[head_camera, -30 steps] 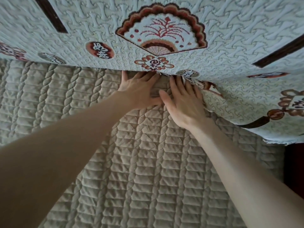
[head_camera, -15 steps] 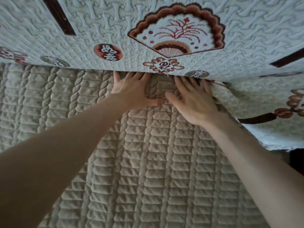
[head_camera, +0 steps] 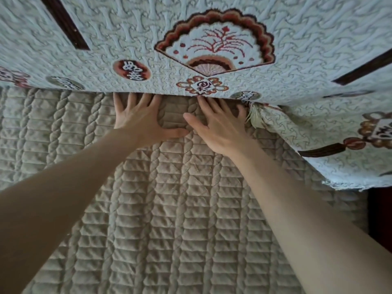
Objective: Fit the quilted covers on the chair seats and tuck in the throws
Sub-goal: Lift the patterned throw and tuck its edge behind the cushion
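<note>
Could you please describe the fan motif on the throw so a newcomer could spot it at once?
The pale throw hangs across the top of the view, above the beige quilted cover. Near its middle, above the right hand, sits the fan motif. It alone is large and half-round with a scalloped brown rim; its neighbours are small ovals and a knot.

The pale throw (head_camera: 297, 28) has Chinese writing on it. The dark red oval (head_camera: 131, 70) left of the fan picture (head_camera: 214, 45) holds two white signs that look like 如意. The small diamond (head_camera: 202, 84) below the fan holds one sign, too blurry to read.
</note>
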`<move>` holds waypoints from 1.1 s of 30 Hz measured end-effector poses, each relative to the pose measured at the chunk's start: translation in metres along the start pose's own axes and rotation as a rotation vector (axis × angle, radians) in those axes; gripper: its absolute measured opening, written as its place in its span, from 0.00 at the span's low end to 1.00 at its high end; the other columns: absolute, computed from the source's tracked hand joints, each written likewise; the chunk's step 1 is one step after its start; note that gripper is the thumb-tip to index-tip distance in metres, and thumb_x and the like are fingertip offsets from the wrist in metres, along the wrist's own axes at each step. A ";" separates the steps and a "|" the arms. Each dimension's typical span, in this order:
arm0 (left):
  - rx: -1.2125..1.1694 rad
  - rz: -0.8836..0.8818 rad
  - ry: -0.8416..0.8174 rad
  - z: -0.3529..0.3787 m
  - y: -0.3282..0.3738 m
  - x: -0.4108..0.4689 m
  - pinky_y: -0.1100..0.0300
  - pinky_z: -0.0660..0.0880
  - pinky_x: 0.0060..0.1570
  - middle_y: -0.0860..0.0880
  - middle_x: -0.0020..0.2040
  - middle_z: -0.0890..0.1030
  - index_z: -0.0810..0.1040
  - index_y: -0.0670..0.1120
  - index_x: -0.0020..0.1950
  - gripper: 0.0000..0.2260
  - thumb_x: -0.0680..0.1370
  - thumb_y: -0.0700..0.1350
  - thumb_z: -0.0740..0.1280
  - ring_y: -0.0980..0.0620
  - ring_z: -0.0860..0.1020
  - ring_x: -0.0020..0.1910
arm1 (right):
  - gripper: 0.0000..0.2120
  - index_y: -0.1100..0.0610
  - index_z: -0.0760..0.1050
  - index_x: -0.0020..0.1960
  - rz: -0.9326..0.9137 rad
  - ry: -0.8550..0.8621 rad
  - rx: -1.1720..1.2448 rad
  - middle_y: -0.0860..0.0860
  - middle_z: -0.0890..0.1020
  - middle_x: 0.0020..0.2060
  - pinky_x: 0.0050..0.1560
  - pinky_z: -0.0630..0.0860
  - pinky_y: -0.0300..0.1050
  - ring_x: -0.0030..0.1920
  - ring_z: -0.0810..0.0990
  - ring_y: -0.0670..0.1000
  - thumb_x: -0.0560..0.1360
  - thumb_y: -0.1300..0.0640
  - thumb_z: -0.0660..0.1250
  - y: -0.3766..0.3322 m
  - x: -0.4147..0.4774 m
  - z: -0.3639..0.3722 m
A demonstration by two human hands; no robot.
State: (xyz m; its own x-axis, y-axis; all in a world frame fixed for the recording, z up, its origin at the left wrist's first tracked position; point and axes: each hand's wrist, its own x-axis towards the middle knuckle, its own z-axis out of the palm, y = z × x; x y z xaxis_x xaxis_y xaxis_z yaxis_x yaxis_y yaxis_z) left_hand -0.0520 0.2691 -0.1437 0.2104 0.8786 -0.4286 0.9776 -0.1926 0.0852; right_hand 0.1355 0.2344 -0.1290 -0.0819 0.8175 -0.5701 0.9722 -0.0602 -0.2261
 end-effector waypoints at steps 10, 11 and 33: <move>-0.039 0.163 0.041 0.002 0.055 -0.027 0.36 0.39 0.72 0.52 0.80 0.49 0.47 0.52 0.80 0.46 0.69 0.76 0.52 0.44 0.45 0.78 | 0.37 0.51 0.39 0.79 0.072 0.039 0.016 0.46 0.41 0.78 0.75 0.43 0.44 0.77 0.41 0.44 0.78 0.34 0.43 0.100 -0.057 -0.010; -0.042 0.209 0.022 0.003 0.063 -0.029 0.37 0.40 0.72 0.52 0.80 0.47 0.46 0.52 0.80 0.46 0.69 0.75 0.52 0.45 0.43 0.78 | 0.35 0.51 0.41 0.80 0.080 0.019 -0.006 0.46 0.43 0.79 0.76 0.44 0.45 0.78 0.43 0.45 0.79 0.34 0.42 0.107 -0.048 -0.015; -0.008 0.347 -0.019 0.004 0.200 -0.004 0.36 0.42 0.73 0.51 0.80 0.50 0.44 0.51 0.80 0.43 0.73 0.71 0.55 0.49 0.48 0.78 | 0.31 0.50 0.50 0.79 0.068 0.106 -0.143 0.47 0.54 0.78 0.76 0.43 0.55 0.77 0.50 0.49 0.80 0.36 0.40 0.220 -0.063 -0.022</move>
State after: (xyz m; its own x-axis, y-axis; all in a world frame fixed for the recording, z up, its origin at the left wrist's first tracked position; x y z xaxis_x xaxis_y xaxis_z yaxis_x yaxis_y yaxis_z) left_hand 0.1425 0.2252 -0.1288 0.5303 0.7529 -0.3897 0.8478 -0.4751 0.2357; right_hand 0.3594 0.1823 -0.1250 0.0013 0.8707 -0.4918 0.9966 -0.0413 -0.0706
